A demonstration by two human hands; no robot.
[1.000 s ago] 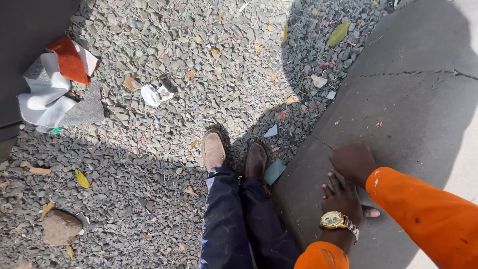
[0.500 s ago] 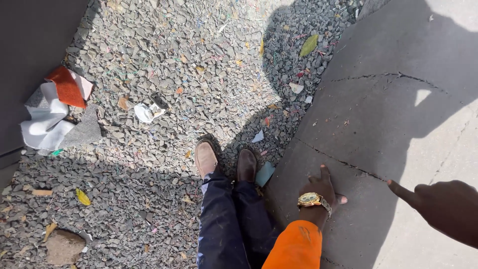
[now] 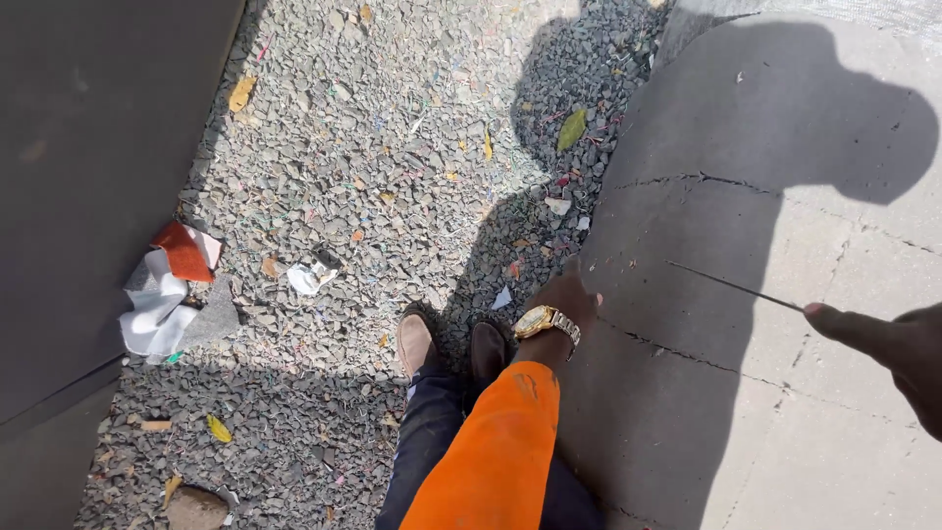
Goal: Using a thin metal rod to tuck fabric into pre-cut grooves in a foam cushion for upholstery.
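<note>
Left hand (image 3: 572, 294), gold wristwatch (image 3: 546, 321) at wrist, rested flat against grey cracked concrete slab (image 3: 746, 147); right hand (image 3: 898, 344) pinched thin dark rod (image 3: 736, 288) above slab.

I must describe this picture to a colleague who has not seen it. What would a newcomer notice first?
The bright orange sleeve at bottom centre draws the eye first, with a gold wristwatch above it on the left hand, which rests at the edge of the cracked grey concrete slab. At right, the right hand holds a thin dark needle-like rod. Crumpled white and orange scraps lie on the gravel at left.
</note>
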